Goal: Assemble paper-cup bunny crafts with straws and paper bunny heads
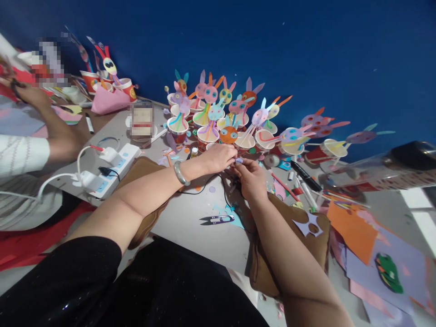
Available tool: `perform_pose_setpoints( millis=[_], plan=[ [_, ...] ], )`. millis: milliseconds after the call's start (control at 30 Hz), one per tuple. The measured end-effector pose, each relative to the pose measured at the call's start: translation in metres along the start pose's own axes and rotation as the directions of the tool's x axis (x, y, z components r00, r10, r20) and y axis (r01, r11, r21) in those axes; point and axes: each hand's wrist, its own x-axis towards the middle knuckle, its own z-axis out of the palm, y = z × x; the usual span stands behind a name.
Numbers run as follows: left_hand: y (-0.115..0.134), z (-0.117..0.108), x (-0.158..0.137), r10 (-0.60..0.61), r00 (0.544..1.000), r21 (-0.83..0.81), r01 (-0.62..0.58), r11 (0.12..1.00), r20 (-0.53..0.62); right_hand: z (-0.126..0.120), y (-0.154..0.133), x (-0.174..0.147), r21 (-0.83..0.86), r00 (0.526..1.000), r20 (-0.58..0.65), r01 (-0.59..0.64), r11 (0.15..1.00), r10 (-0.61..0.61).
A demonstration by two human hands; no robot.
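My left hand [220,157], with a bangle [181,173] at the wrist, reaches in from the left with its fingers bent together. What they hold is hidden. My right hand [252,178] meets it from the right, thumb and fingers pinched at a small purple piece [239,161]. Just behind my hands, an orange paper face with blue eyes [228,135] stands among paper cups [208,135] that carry rabbit-eared paper figures. Black thread snips [218,220] lie on the table in front of my hands, beside light-blue paper scraps [240,221].
Brown cushions [308,254] lie under my forearms. At left are a white power strip [117,170] with cords and another person's hand [34,96]. A clear bottle [381,170], a black marker [305,176], orange paper [352,229] and a green tape dispenser [389,272] lie at right.
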Motion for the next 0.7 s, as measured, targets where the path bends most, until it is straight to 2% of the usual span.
perform_pose_setpoints(
  millis=[267, 500, 700],
  plan=[
    [-0.0012, 0.0006, -0.0002, -0.001, 1.0, -0.026, 0.0, 1.0, -0.022, -0.0047, 0.004, 0.0048, -0.082, 1.0, -0.002, 0.029, 0.996, -0.03],
    [0.0034, -0.0025, -0.0005, -0.011, 1.0, 0.01, 0.011, 1.0, 0.004, -0.0059, 0.0053, 0.0058, -0.123, 0.999, 0.001, 0.049, 0.991, -0.05],
    [0.0064, -0.005, -0.0011, -0.023, 0.999, 0.021, 0.022, 1.0, 0.028, -0.0063, 0.0086, 0.0057, -0.09, 0.999, -0.009, 0.038, 0.995, -0.039]
  ],
)
